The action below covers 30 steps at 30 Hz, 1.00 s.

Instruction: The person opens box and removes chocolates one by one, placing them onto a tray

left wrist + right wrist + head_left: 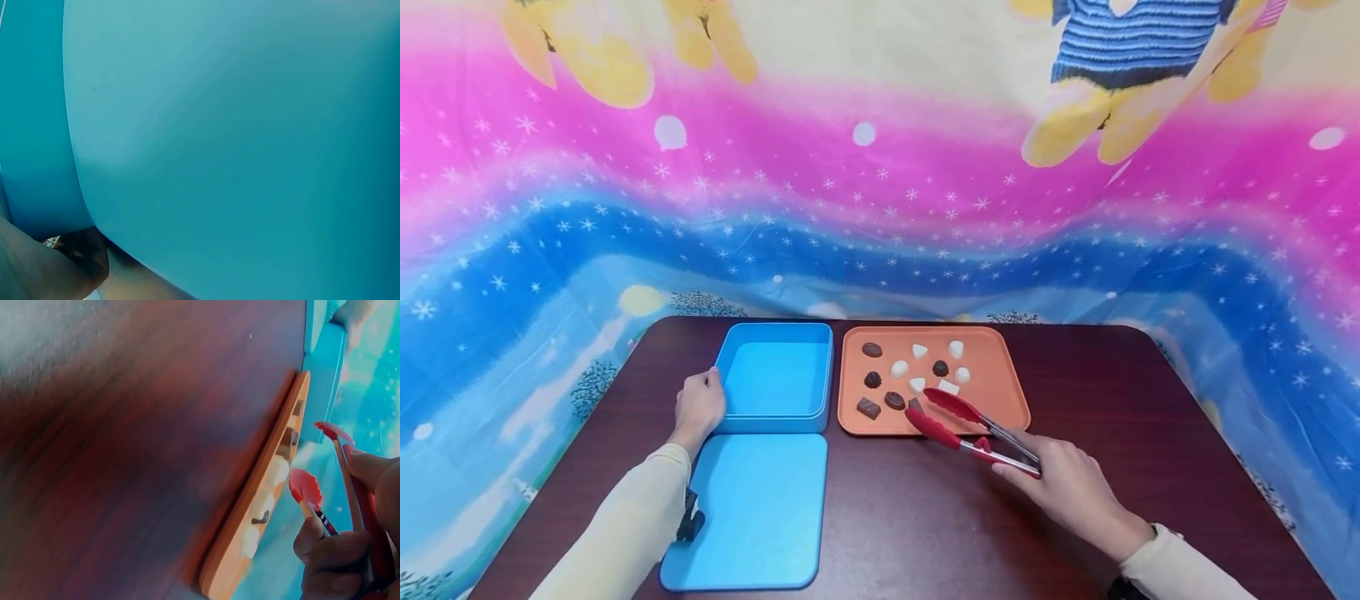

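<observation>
My left hand (pixel 700 407) grips the left wall of an open-topped blue box (pixel 772 424); in the left wrist view the hand (pixel 44 269) shows only in the bottom corner. Nothing lies inside the box. In my right hand (pixel 1071 487) is a pair of red-tipped metal tongs (pixel 934 428), their arms spread apart. The tips hover over the front of an orange tray (pixel 1017 400). Several brown chocolates (pixel 872 350) and white chocolates (pixel 899 369) are scattered on it. A dark square chocolate (pixel 914 404) is partly hidden behind the tongs.
A flat blue lid (pixel 748 517) lies in front of the box, under my left forearm. The box stands close beside the tray, both near the back edge of the dark wooden table (pixel 910 525). A patterned cloth (pixel 880 208) hangs behind the table.
</observation>
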Each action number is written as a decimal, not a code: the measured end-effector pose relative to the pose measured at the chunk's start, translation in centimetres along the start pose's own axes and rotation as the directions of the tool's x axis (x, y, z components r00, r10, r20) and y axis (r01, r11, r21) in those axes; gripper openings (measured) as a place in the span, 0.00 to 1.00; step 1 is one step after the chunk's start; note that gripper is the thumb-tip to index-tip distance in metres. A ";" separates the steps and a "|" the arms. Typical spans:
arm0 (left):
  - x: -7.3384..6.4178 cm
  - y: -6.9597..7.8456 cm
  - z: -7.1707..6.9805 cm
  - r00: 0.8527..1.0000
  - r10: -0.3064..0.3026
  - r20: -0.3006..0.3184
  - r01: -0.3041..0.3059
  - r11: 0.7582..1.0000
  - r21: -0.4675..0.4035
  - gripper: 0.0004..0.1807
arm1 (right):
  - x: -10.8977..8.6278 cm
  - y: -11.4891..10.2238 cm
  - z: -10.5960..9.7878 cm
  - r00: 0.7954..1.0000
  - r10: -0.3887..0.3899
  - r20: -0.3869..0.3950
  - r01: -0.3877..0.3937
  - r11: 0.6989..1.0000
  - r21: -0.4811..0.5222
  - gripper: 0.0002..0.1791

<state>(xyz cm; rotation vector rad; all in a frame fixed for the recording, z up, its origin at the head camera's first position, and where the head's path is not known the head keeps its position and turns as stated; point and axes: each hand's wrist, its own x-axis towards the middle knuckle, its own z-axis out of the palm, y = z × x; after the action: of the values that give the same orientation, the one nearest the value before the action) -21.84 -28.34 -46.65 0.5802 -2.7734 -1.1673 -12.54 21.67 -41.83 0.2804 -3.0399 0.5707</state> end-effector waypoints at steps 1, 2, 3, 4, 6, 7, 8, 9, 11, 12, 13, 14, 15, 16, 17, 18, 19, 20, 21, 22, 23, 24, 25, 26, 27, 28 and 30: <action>0.0 0.0 0.0 1.000 -0.002 0.001 0.002 1.000 0.000 0.30 | -0.1 -0.1 0.1 1.000 -0.011 -0.007 0.010 1.000 -0.004 0.33; 0.0 0.0 0.0 1.000 -0.002 0.003 0.002 1.000 -0.002 0.30 | -0.2 -0.2 0.2 0.999 -0.025 -0.020 0.025 1.000 -0.009 0.32; 0.0 0.0 0.0 1.000 -0.003 0.004 0.003 1.000 -0.002 0.30 | -0.2 -0.4 0.3 0.999 -0.038 -0.032 0.037 0.999 -0.013 0.31; 0.0 0.0 0.0 1.000 -0.004 0.005 0.004 1.000 -0.003 0.31 | -0.3 -0.5 0.4 0.998 -0.045 -0.042 0.045 0.999 -0.018 0.31; 0.0 0.0 0.0 1.000 -0.007 0.009 0.007 1.000 -0.004 0.31 | -0.3 -0.7 0.5 0.997 -0.059 -0.051 0.058 0.998 -0.023 0.30; 0.0 0.0 0.0 1.000 -0.006 0.009 0.006 1.000 -0.004 0.31 | -0.4 -0.8 0.6 0.997 -0.062 -0.051 0.061 0.998 -0.025 0.30; 0.0 0.0 0.0 1.000 -0.007 0.010 0.007 1.000 -0.005 0.31 | -0.4 -0.9 0.6 0.997 -0.061 -0.053 0.060 0.998 -0.029 0.30; -0.1 0.0 -0.1 1.000 -0.008 0.012 0.008 1.000 -0.005 0.31 | -0.4 -1.0 0.6 0.997 -0.062 -0.053 0.060 0.998 -0.033 0.30; -0.1 0.1 -0.1 1.000 -0.009 0.013 0.010 1.000 -0.003 0.30 | -0.4 -1.1 0.7 0.997 -0.058 -0.052 0.056 0.998 -0.036 0.30; -0.1 0.1 -0.1 1.000 -0.010 0.012 0.010 1.000 -0.002 0.30 | -0.4 -1.1 0.7 0.997 -0.056 -0.052 0.054 0.998 -0.038 0.30; -0.1 0.1 -0.1 1.000 -0.009 0.009 0.009 1.000 0.000 0.29 | -0.4 -1.1 0.7 0.997 -0.053 -0.051 0.051 0.998 -0.040 0.30; -0.1 0.1 -0.1 1.000 -0.011 0.009 0.011 1.000 0.001 0.29 | -0.4 -1.1 0.7 0.997 -0.049 -0.051 0.047 0.998 -0.042 0.30; -0.1 0.1 -0.1 1.000 -0.010 0.009 0.010 1.000 0.002 0.29 | -0.4 -1.2 0.7 0.998 -0.047 -0.048 0.045 0.998 -0.043 0.30; -0.1 0.2 -0.1 1.000 -0.007 0.009 0.007 1.000 0.001 0.30 | -0.4 -1.2 0.7 0.998 -0.045 -0.049 0.043 0.998 -0.045 0.30; -0.1 0.2 -0.1 1.000 -0.007 0.008 0.007 1.000 0.001 0.30 | -0.4 -1.2 0.7 0.998 -0.044 -0.048 0.042 0.998 -0.047 0.31; -0.1 0.2 -0.1 1.000 -0.007 0.008 0.007 1.000 0.000 0.30 | -0.4 -1.2 0.7 0.998 -0.042 -0.047 0.040 0.998 -0.049 0.31; -0.1 0.2 -0.1 1.000 -0.006 0.010 0.006 1.000 -0.001 0.30 | -0.4 -1.2 0.7 0.998 -0.041 -0.046 0.038 0.998 -0.050 0.31; -0.1 0.2 -0.2 1.000 -0.006 0.015 0.006 1.000 -0.002 0.30 | -0.4 -1.1 0.6 0.998 -0.038 -0.044 0.036 0.998 -0.052 0.31; -0.1 0.2 -0.2 1.000 -0.005 0.017 0.005 1.000 -0.002 0.31 | -0.4 -1.1 0.6 0.998 -0.038 -0.043 0.035 0.998 -0.054 0.30; -0.1 0.2 -0.2 1.000 -0.005 0.018 0.005 1.000 -0.003 0.31 | -0.4 -1.1 0.6 0.998 -0.037 -0.043 0.034 0.998 -0.054 0.30; -0.1 0.2 -0.3 1.000 -0.007 0.019 0.007 1.000 -0.001 0.31 | -0.4 -1.1 0.6 0.999 -0.034 -0.040 0.031 0.998 -0.055 0.30; -0.1 0.2 -0.3 1.000 -0.007 0.022 0.007 1.000 -0.002 0.31 | -0.4 -1.0 0.6 0.999 -0.032 -0.037 0.030 0.998 -0.055 0.30; -0.1 0.2 -0.3 1.000 -0.003 0.023 0.003 1.000 -0.004 0.32 | -0.3 -1.0 0.6 0.999 -0.030 -0.036 0.028 0.998 -0.056 0.30; -0.1 0.1 -0.3 1.000 -0.002 0.022 0.002 1.000 -0.004 0.32 | -0.3 -1.0 0.6 0.999 -0.028 -0.037 0.026 0.998 -0.057 0.29; 0.0 0.1 -0.3 1.000 -0.002 0.021 0.002 1.000 -0.003 0.32 | -0.3 -0.9 0.6 0.999 -0.027 -0.038 0.025 0.998 -0.057 0.29; 0.0 0.1 -0.2 1.000 -0.003 0.020 0.003 1.000 -0.003 0.32 | -0.3 -0.9 0.6 0.999 -0.028 -0.040 0.026 0.998 -0.057 0.29; -0.1 0.1 -0.2 1.000 -0.003 0.019 0.003 1.000 -0.002 0.31 | -0.2 -0.8 0.6 0.999 -0.027 -0.041 0.025 0.998 -0.057 0.29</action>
<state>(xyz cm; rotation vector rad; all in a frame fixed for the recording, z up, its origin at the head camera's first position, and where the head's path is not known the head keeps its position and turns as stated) -21.79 -28.36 -46.39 0.5766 -2.7879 -1.1816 -12.20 20.75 -42.11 0.3019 -3.0013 0.4824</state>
